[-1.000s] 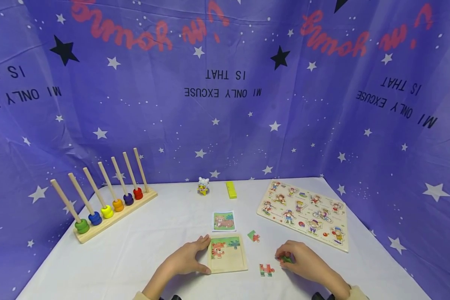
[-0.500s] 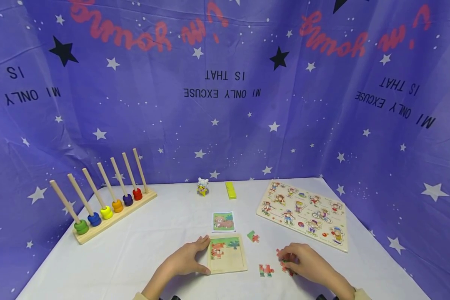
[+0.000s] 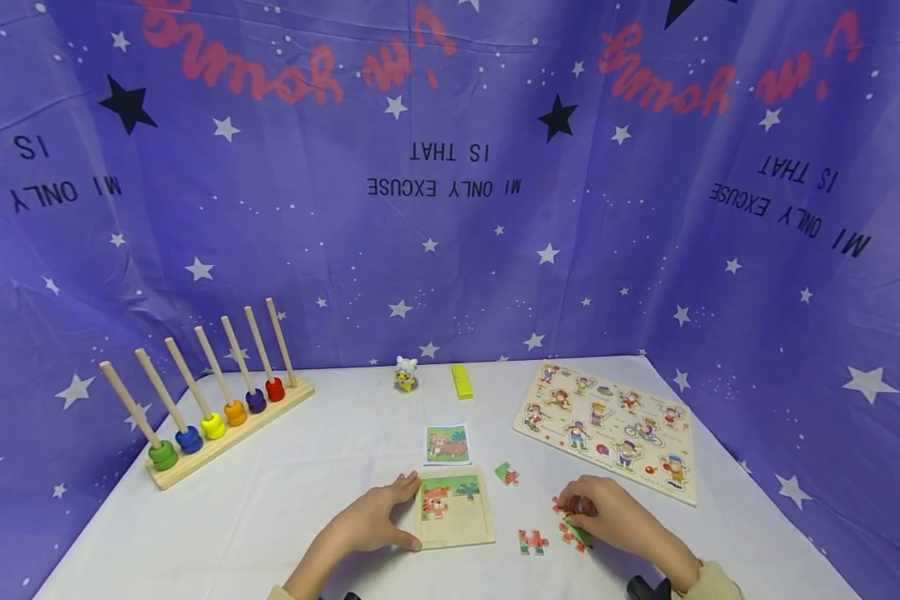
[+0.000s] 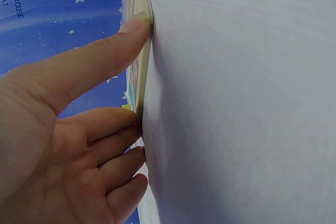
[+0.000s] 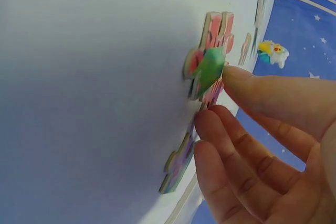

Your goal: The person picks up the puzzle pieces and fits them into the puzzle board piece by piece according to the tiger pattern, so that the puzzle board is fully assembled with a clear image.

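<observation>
My left hand (image 3: 371, 518) rests at the left side of a square wooden puzzle tray (image 3: 465, 535), its thumb and fingertips spread along the edge. Tiger-picture pieces (image 3: 435, 502) fill the tray's top and upper left; the lower right is bare wood. To the right, my right hand (image 3: 615, 510) pinches a jigsaw piece with a green corner (image 5: 211, 69), which stands tilted in the right wrist view. Other red-and-green pieces (image 3: 570, 535) lie under and beside these fingers, partly hidden. Between hand and tray is a striped piece (image 3: 532, 542), with a green-cornered piece (image 3: 507, 473) farther back.
Behind the tray lies a small picture card (image 3: 447, 444). A peg board with figures (image 3: 607, 425) stands off to the right, a wooden ring stacker (image 3: 232, 433) to the left. A yellow block (image 3: 462, 381) and a small figurine (image 3: 406, 374) are at the back.
My right hand has separated the gathered pieces, and several now show on the table by its fingers. It now holds a green-cornered piece. The left hand and tray have stayed put.
</observation>
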A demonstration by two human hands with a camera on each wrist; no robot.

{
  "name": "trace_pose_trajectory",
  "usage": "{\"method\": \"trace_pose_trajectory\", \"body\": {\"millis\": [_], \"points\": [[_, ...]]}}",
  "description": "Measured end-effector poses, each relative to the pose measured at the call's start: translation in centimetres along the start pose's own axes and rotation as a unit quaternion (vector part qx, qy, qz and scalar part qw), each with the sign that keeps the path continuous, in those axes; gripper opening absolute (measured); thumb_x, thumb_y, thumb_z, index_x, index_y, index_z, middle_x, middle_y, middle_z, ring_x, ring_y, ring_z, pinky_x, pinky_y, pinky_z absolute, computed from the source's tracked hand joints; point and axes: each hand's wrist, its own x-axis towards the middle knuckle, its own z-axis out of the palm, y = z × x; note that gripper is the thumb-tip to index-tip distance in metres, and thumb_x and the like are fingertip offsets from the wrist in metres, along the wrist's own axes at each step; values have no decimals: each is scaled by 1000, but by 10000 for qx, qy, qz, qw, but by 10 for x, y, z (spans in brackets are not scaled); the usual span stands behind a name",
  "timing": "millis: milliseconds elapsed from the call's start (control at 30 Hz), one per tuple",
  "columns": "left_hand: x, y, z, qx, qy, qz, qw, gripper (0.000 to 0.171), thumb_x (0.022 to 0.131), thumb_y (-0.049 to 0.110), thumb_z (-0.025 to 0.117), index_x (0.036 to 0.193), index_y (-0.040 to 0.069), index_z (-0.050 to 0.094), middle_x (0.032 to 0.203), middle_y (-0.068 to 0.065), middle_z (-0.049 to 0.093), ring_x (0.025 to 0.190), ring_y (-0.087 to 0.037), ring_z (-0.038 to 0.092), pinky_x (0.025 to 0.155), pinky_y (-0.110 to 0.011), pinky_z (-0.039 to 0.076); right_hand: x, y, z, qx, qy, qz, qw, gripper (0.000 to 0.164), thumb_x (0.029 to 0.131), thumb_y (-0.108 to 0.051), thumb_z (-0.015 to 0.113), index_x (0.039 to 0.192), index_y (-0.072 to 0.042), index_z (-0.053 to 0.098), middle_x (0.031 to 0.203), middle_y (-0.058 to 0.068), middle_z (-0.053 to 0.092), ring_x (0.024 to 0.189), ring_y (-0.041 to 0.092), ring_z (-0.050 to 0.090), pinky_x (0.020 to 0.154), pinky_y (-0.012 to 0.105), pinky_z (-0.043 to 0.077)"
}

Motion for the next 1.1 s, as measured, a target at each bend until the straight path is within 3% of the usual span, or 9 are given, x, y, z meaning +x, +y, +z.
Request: {"method": "trace_pose_trajectory", "body": {"millis": [433,667,867,1100], "points": [[-1,2,-1,16,-4,-37,10000,91,68,33,84,139,-8,43,149,-21,37,136,-45,31,108,-60,26,14,-9,3,-280,-20,477,9985,22,78,-7,77,97,-11,67,76,-7,58,61,3,47,52,23,42],[-1,2,-1,36,-2,-30,10000,91,68,33,84,139,-8,43,149,-21,37,136,-45,31,108,-60,26,22,-12,7,-8,-222,345,9992,25,78,3,73,99,-9,67,76,-5,59,64,4,50,54,22,44],[-1,3,-2,6,-22,-37,10000,91,68,32,84,139,-8,43,149,-21,37,136,-45,31,109,-60,25,26,-12,8,109,-305,270,9991,21,77,6,71,91,-9,66,75,-6,58,64,3,50,55,22,45],[-1,2,-1,36,-33,-39,10000,91,68,32,84,139,-8,43,149,-21,37,136,-44,31,109,-59,26,27,-9,9,-127,-271,153,9994,21,76,2,72,83,-15,63,77,-7,54,67,4,47,56,21,43]]}}
